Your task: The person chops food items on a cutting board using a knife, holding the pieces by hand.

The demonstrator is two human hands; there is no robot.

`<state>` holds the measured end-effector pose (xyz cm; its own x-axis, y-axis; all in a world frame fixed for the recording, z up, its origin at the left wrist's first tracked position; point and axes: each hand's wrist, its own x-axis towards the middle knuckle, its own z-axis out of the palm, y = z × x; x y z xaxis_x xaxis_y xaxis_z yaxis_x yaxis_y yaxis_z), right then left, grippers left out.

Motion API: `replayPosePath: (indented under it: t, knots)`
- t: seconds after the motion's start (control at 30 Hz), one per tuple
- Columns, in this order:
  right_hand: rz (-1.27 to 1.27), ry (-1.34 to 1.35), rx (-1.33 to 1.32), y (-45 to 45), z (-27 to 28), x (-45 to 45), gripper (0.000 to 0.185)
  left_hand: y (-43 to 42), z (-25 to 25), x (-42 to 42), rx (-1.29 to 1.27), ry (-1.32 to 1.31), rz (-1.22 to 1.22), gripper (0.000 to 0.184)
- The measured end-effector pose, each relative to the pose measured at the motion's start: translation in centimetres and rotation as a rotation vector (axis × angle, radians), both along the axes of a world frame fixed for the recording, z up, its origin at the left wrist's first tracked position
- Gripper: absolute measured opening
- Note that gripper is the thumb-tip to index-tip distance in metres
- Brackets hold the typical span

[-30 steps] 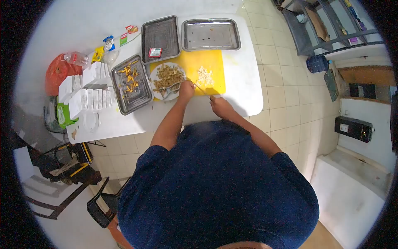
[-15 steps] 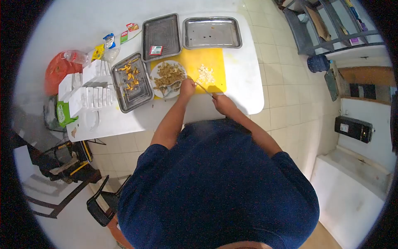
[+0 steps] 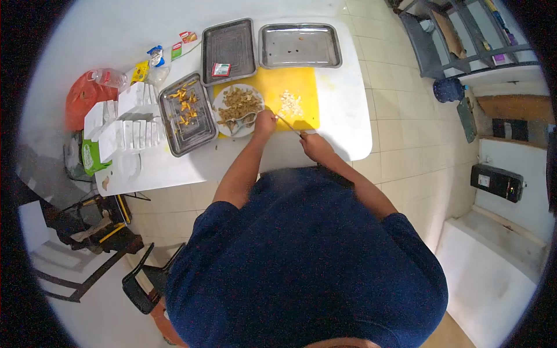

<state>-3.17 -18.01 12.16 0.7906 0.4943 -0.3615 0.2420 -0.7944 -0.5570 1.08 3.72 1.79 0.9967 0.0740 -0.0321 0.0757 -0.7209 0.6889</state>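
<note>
My right hand (image 3: 317, 147) is closed around the handle of a knife (image 3: 288, 124), whose thin blade points up and left over the yellow cutting board (image 3: 310, 87). Close to the blade's tip is my left hand (image 3: 266, 122), its fingers closed; what they hold, if anything, is hidden. It sits at the right edge of a white plate (image 3: 219, 100) heaped with brown chopped food (image 3: 241, 101). A metal utensil (image 3: 242, 120), fork or spoon, lies on the plate with its handle end near my left hand. Pale chopped pieces (image 3: 290, 103) are scattered on the board.
Left of the plate, a metal tray (image 3: 208, 134) holds orange-yellow strips (image 3: 187, 107). Behind stand a dark tray (image 3: 229, 37) with a red packet (image 3: 221, 69) and a shiny tray (image 3: 299, 46). White boxes (image 3: 130, 136), a plastic bottle (image 3: 110, 77) and packets crowd the table's left.
The view has shifted slightly, so the table appears a little further right. Both hands and the knife keep nearly the same position over the board and plate.
</note>
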Motion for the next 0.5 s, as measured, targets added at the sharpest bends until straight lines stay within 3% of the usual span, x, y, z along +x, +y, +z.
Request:
replayPosePath:
  t: [0.17,0.5]
  knots:
    - [-0.009,0.013,0.008,-0.7,-1.4,0.2,0.03,-0.1,-0.4,0.1,0.021,0.062,-0.029,0.01]
    - [0.012,0.03,0.003,-0.1,0.9,0.4,0.027,0.0,-0.8,0.0,0.027,0.073,0.028,0.004]
